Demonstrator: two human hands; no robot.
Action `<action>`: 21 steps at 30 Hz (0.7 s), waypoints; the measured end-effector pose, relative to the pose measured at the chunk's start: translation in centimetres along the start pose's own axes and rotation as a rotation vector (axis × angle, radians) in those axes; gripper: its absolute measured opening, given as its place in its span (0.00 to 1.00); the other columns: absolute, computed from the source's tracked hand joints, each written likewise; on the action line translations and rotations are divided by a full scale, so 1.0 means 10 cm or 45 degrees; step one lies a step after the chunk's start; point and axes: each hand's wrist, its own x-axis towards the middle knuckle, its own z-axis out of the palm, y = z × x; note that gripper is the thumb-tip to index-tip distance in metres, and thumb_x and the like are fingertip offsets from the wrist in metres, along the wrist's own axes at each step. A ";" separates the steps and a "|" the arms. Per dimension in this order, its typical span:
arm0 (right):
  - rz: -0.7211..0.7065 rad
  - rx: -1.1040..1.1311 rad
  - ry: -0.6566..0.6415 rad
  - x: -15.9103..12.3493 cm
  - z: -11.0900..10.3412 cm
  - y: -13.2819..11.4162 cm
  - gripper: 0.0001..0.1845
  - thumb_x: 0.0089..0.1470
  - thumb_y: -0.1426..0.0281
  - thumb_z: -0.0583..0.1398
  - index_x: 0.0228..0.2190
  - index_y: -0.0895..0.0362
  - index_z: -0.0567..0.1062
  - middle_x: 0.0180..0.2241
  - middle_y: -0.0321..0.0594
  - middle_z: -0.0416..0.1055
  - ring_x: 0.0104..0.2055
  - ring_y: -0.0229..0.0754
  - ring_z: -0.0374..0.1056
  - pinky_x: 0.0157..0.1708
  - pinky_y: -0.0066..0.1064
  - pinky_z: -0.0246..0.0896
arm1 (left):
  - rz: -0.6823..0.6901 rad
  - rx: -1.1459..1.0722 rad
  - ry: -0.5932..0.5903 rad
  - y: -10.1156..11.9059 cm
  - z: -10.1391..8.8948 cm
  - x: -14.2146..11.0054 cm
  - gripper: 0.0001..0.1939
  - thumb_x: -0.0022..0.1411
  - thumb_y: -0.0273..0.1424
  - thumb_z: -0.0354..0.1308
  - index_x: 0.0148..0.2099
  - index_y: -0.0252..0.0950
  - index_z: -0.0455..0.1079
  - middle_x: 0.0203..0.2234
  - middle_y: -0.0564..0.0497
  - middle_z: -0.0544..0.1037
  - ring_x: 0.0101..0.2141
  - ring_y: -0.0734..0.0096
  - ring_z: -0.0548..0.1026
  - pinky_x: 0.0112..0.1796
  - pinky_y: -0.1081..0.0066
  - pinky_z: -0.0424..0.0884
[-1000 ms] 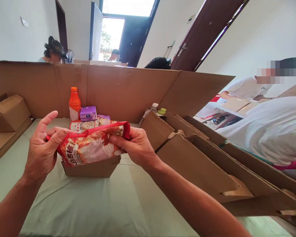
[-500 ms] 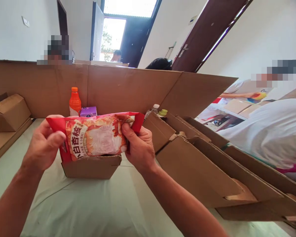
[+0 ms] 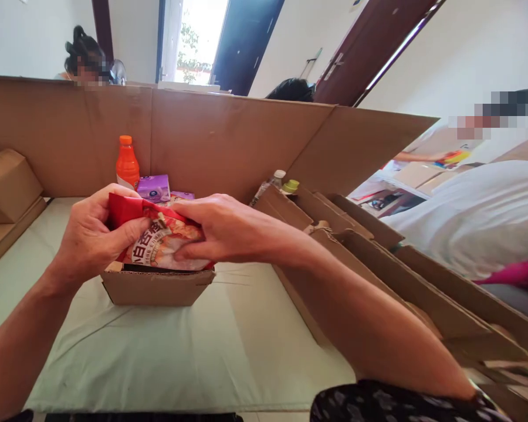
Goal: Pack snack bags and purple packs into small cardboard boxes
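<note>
Red packet [image 3: 165, 243] is gripped by left hand [image 3: 92, 237].

Forearms [image 3: 365, 293] extended, left fingers [image 3: 129, 235] pinched, right fingers [image 3: 196, 250] bent

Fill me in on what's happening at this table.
A person has a red packet in both bare hands: the left hand grips its plain red end, and the right hand holds the other end. The packet is at the top of a small cardboard box; whether any of it is inside is hard to tell. Behind, an orange bottle stands upright beside a purple pack, in front of a cardboard partition.
</note>
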 end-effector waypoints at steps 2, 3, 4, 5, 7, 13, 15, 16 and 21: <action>0.048 -0.044 0.010 0.08 0.04 0.05 0.05 0.51 0.68 0.65 0.30 0.56 0.74 0.26 0.33 0.71 0.30 0.38 0.65 0.34 0.31 0.59 | 0.042 -0.172 0.054 -0.03 0.00 -0.02 0.16 0.55 0.36 0.72 0.46 0.42 0.76 0.37 0.54 0.82 0.38 0.67 0.79 0.37 0.72 0.74; 0.074 0.021 0.159 0.09 0.09 0.10 0.05 0.52 0.68 0.65 0.31 0.56 0.74 0.27 0.33 0.72 0.30 0.38 0.65 0.33 0.31 0.60 | 0.076 -0.275 0.133 -0.07 -0.03 -0.06 0.18 0.57 0.38 0.70 0.49 0.43 0.75 0.41 0.53 0.82 0.43 0.64 0.79 0.43 0.69 0.74; 0.099 0.132 0.361 0.09 0.15 0.17 0.07 0.53 0.66 0.65 0.33 0.55 0.74 0.30 0.34 0.73 0.32 0.39 0.67 0.34 0.31 0.61 | 0.107 -0.351 0.222 -0.13 -0.06 -0.11 0.18 0.60 0.39 0.68 0.51 0.44 0.74 0.42 0.53 0.83 0.46 0.63 0.78 0.47 0.67 0.73; 0.116 0.274 0.577 0.08 0.23 0.23 0.10 0.53 0.64 0.66 0.36 0.54 0.75 0.33 0.35 0.75 0.34 0.41 0.69 0.35 0.32 0.63 | 0.117 -0.361 0.292 -0.19 -0.10 -0.18 0.16 0.62 0.39 0.66 0.52 0.44 0.74 0.41 0.53 0.83 0.46 0.63 0.78 0.49 0.66 0.71; 0.111 0.559 0.923 0.05 0.41 0.37 0.15 0.52 0.59 0.68 0.39 0.51 0.74 0.37 0.35 0.77 0.38 0.44 0.72 0.38 0.35 0.67 | 0.037 -0.164 0.213 -0.31 -0.18 -0.30 0.10 0.68 0.38 0.60 0.49 0.44 0.76 0.36 0.54 0.84 0.42 0.65 0.79 0.48 0.67 0.69; 0.183 0.708 0.648 -0.06 0.81 0.50 0.19 0.46 0.58 0.72 0.37 0.53 0.77 0.37 0.39 0.81 0.38 0.48 0.76 0.40 0.38 0.72 | 0.165 0.550 -0.967 -0.43 -0.20 -0.25 0.18 0.69 0.44 0.52 0.38 0.41 0.79 0.35 0.47 0.82 0.40 0.54 0.77 0.48 0.59 0.67; 0.208 0.492 0.441 -0.09 0.83 0.46 0.17 0.48 0.61 0.70 0.39 0.55 0.77 0.37 0.39 0.81 0.37 0.47 0.76 0.38 0.35 0.71 | 0.190 0.658 -1.098 -0.44 -0.19 -0.17 0.17 0.66 0.45 0.56 0.34 0.40 0.78 0.34 0.45 0.82 0.38 0.52 0.77 0.48 0.58 0.69; 0.216 0.358 0.341 -0.10 0.81 0.44 0.16 0.49 0.63 0.69 0.40 0.55 0.77 0.37 0.39 0.82 0.36 0.46 0.76 0.37 0.33 0.69 | 0.210 0.710 -1.109 -0.45 -0.19 -0.15 0.16 0.64 0.45 0.58 0.33 0.40 0.77 0.35 0.45 0.82 0.40 0.51 0.77 0.49 0.56 0.69; 0.310 -0.296 -0.130 -0.04 0.69 0.30 0.07 0.56 0.70 0.65 0.37 0.57 0.76 0.34 0.42 0.80 0.33 0.44 0.74 0.31 0.30 0.57 | 0.276 0.880 -0.895 -0.63 -0.32 -0.30 0.12 0.55 0.41 0.66 0.24 0.43 0.71 0.23 0.48 0.76 0.39 0.48 0.76 0.61 0.41 0.57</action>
